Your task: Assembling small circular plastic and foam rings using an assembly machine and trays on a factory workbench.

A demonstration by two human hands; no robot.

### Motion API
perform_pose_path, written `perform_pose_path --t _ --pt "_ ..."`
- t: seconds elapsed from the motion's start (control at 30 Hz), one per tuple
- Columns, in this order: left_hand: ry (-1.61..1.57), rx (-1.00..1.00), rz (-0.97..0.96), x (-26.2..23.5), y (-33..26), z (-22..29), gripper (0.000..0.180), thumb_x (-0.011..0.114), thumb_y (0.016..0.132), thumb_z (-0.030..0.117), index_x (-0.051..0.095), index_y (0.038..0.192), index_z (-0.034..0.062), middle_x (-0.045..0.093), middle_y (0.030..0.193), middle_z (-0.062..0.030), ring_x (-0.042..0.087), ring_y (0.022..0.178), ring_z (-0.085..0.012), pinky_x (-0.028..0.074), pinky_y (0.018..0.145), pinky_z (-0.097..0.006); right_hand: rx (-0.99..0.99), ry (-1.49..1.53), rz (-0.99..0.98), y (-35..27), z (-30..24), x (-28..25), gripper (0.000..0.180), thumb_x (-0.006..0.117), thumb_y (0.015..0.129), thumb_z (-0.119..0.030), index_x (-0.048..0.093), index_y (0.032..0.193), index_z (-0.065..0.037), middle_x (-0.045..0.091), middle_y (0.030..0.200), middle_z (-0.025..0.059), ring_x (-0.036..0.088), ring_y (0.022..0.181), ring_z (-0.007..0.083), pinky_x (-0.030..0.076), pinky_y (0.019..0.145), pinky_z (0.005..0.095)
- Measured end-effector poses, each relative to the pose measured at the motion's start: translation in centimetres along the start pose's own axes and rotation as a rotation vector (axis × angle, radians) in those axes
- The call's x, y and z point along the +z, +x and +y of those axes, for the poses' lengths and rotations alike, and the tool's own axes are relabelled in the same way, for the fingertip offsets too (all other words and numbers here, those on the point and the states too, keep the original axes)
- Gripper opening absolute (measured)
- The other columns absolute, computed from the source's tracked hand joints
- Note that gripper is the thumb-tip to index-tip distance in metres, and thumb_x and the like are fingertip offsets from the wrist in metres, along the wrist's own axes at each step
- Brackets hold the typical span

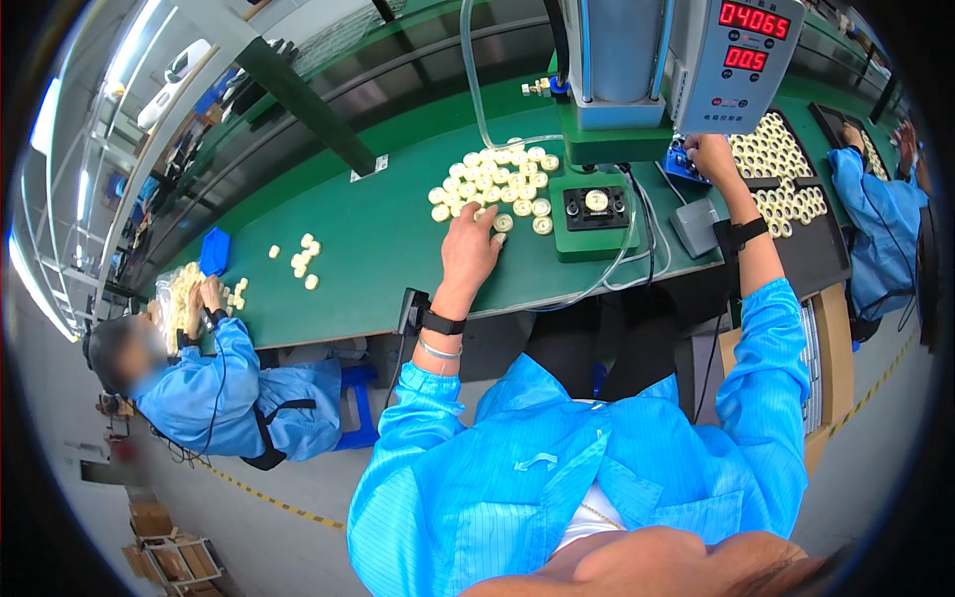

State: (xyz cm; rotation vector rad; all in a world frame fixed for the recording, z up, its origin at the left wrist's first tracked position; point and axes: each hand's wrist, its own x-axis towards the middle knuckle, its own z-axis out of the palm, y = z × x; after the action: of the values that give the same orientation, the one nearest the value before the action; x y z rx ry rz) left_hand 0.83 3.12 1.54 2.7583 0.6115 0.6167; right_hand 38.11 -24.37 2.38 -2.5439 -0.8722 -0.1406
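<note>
My left hand [472, 249] rests low over the green table with its fingers apart. Its fingertips touch the near edge of a loose pile of cream round plastic parts [494, 177], with one such part beside the thumb and index finger. Over at the blue tray [680, 159], right of the press, my right hand [714, 159] has its fingers bent together at the tray's edge; what they hold, if anything, is too small to make out. Between the hands stands a bench press [619, 109]. One cream part [597, 200] sits in the black fixture [574, 211] on its green base.
A grey control box [731, 99] with red digits hangs beside the press. Tubes and cables run around a grey box [695, 227]. Dark trays [816, 239] of cream parts lie at right. Co-workers in blue [239, 383] sit at left and right [880, 224].
</note>
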Motion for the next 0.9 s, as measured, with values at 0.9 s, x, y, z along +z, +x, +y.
perform_pose_path --t 0.9 --pt "-0.285 0.085 0.269 1.5 -3.2 1.9 0.037 0.069 0.078 0.000 0.062 0.114 0.0025 0.065 0.109 -0.0139 0.064 0.090 -0.0288 0.053 0.078 -0.037 0.354 1.975 -0.304 -11.9 -16.1 0.3 0.022 0.057 0.095 -0.012 0.059 0.111 0.003 0.066 0.108 0.0215 0.068 0.098 0.0286 0.059 0.081 0.0329"
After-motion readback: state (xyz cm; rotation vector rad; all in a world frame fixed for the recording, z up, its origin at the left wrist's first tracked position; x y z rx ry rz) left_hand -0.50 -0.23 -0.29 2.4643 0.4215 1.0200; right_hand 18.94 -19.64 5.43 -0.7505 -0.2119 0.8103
